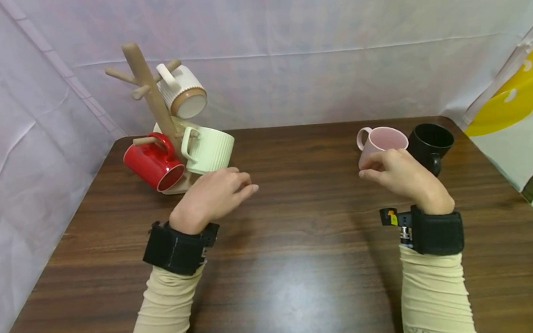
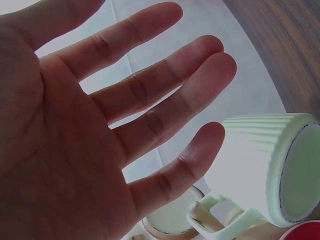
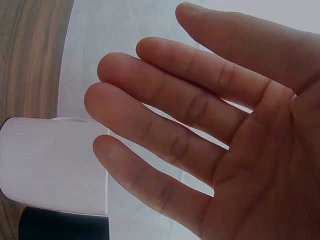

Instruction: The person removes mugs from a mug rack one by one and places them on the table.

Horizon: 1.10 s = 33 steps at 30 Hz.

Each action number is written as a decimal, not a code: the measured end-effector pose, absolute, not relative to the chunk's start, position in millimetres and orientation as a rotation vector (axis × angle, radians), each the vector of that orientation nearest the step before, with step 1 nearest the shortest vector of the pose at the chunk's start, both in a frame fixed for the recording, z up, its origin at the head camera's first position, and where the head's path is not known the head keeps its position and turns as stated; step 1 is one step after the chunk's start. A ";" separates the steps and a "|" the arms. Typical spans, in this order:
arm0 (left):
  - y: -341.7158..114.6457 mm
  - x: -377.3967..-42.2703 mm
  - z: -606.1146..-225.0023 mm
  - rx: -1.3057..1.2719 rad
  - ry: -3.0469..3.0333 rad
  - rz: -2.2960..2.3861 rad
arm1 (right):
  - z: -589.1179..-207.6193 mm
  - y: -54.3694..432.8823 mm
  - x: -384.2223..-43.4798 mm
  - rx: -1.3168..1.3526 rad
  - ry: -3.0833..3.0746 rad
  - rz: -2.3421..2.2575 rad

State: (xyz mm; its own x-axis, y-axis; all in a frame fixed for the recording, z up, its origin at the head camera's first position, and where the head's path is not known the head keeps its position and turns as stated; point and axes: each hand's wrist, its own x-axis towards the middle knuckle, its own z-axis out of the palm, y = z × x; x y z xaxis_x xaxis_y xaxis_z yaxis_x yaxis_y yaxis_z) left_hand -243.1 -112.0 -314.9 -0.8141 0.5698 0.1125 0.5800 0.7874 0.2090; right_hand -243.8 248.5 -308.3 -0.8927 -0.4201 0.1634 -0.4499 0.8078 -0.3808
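My left hand (image 1: 216, 194) hovers over the table just in front of a wooden mug rack (image 1: 152, 94), nearest to a pale green ribbed mug (image 1: 211, 149) hanging there. In the left wrist view its fingers (image 2: 150, 125) are spread and relaxed, the palm bare. My right hand (image 1: 397, 173) is held in the air before a pink mug (image 1: 384, 140), overlapping it in the head view. Its fingers (image 3: 150, 130) are loosely straight with nothing in them. Right beside the pink mug, a black mug (image 1: 428, 142) stands upright with its handle toward me.
Also on the rack hang a red mug (image 1: 154, 165), tilted at lower left, and a white mug (image 1: 186, 91) with a tan band near its base, higher up. Pale cloth (image 1: 279, 91) walls the dark wooden table (image 1: 295, 227) at the back and left.
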 end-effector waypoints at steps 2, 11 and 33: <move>-112.1 -243.1 -314.4 -0.940 -2.926 -0.361 | -308.0 248.5 -243.8 0.708 -2.908 0.642; -114.3 -242.3 -312.9 -0.914 -2.757 -0.388 | -306.4 247.6 -244.8 0.712 -2.901 0.637; -130.1 -251.2 -317.2 -0.804 -2.648 -0.491 | -309.1 247.9 -242.1 0.691 -2.886 0.677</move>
